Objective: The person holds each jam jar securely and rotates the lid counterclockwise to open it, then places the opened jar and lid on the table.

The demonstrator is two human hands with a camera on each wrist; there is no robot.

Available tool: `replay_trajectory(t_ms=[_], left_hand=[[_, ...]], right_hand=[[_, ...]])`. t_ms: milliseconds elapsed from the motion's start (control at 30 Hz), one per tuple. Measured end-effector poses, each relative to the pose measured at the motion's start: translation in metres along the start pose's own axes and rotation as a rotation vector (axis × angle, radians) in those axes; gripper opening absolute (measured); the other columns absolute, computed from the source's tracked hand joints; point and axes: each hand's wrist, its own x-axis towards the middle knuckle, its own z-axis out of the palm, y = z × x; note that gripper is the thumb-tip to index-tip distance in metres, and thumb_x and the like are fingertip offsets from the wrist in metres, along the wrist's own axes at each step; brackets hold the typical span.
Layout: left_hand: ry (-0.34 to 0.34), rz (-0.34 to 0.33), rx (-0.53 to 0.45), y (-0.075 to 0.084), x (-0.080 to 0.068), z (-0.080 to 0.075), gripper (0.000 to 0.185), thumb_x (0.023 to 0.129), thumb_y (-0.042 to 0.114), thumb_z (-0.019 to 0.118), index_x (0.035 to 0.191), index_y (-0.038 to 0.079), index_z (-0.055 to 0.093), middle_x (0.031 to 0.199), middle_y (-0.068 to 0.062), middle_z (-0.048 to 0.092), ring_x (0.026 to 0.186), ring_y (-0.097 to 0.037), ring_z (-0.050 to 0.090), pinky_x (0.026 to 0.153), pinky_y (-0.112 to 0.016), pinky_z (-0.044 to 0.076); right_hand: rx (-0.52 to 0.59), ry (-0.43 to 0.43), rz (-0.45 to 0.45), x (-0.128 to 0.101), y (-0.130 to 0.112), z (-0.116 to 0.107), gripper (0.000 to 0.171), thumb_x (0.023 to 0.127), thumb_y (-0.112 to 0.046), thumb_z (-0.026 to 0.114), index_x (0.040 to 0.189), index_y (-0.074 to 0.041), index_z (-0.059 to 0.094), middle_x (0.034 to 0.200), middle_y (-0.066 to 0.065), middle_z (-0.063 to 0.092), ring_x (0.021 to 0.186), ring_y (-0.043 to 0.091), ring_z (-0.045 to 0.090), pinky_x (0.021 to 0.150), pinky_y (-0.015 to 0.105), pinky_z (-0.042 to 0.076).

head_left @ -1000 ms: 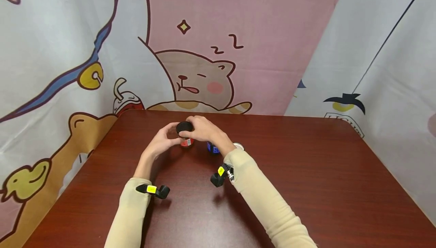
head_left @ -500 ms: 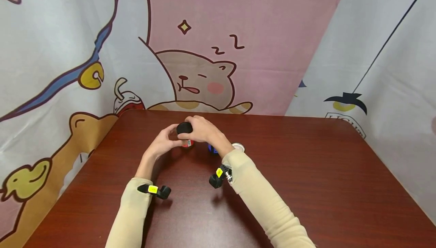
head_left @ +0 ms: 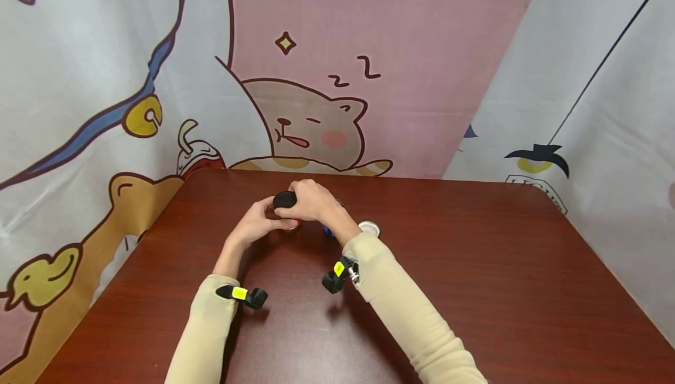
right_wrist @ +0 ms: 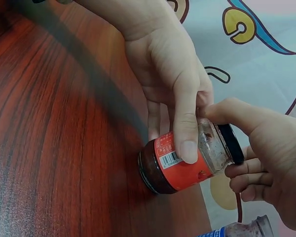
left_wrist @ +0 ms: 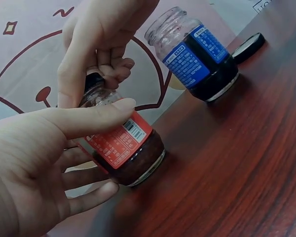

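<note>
— So, what's in the jars?

— Dark paste in both. The red-label jar (left_wrist: pixel 126 148) stands upright on the bench (head_left: pixel 474 278), long axis vertical, black lid (head_left: pixel 285 199) on top. The blue-label jar (left_wrist: pixel 197 57) at its 3 o'clock is uncapped, its loose lid (left_wrist: pixel 249 47) lying beside it.

— And the hands?

— Left hand (head_left: pixel 253 223) wraps the red-label jar's body; right hand (head_left: pixel 311 199) has fingers clenched around its lid.

Three views: head high, wrists close.
Head looks down across dark red wooden table (head_left: pixel 474 290); both wrist cameras flank, near, the red-labelled glass jar (left_wrist: pixel 126 148), shared by all.
</note>
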Motion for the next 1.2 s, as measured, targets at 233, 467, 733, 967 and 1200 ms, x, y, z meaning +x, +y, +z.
replay_trajectory(t_ms=[233,467,733,967,1200], left_hand=[[0.033,0.018,-0.021,0.002,-0.001,-0.003,0.058,0.081,0.008,0.085,0.133,0.004,0.060,0.119,-0.013,0.068,0.100,-0.026,0.070,0.096,-0.040,0.050],[0.083,0.049,-0.016,0.005,-0.003,-0.007,0.057,0.080,0.012,0.086,0.131,0.004,0.062,0.117,-0.014,0.069,0.095,-0.026,0.071,0.086,-0.033,0.053],[0.151,0.097,0.020,0.012,-0.007,-0.009,0.046,0.081,0.011,0.083,0.124,0.004,0.068,0.106,-0.009,0.070,0.091,-0.023,0.068,0.079,-0.032,0.053],[0.151,0.145,-0.003,0.023,-0.009,-0.007,0.044,0.083,0.011,0.082,0.124,0.003,0.068,0.107,-0.006,0.072,0.091,-0.020,0.068,0.077,-0.030,0.054],[0.132,0.183,-0.012,0.030,-0.012,-0.005,0.041,0.081,0.010,0.083,0.119,0.002,0.071,0.099,-0.005,0.073,0.087,-0.021,0.067,0.074,-0.031,0.055]], right_hand=[[0.052,0.050,-0.019,-0.002,-0.001,0.000,0.042,0.084,-0.044,0.073,0.107,-0.008,0.068,0.091,0.001,0.066,0.078,0.015,0.061,0.068,0.027,0.049],[0.116,0.105,-0.044,-0.005,-0.004,-0.005,0.048,0.085,-0.046,0.073,0.114,-0.008,0.069,0.098,0.002,0.069,0.082,0.013,0.061,0.070,0.025,0.050],[0.180,0.191,-0.086,-0.011,-0.006,-0.012,0.044,0.086,-0.050,0.073,0.108,-0.012,0.072,0.093,-0.003,0.069,0.079,0.009,0.061,0.067,0.023,0.049],[0.191,0.242,-0.089,-0.018,-0.008,-0.021,0.050,0.085,-0.054,0.071,0.109,-0.011,0.072,0.094,-0.002,0.069,0.085,0.011,0.059,0.070,0.025,0.049],[0.167,0.261,-0.053,-0.026,-0.014,-0.025,0.053,0.084,-0.058,0.072,0.109,-0.012,0.070,0.098,-0.002,0.068,0.088,0.011,0.059,0.071,0.027,0.049]])
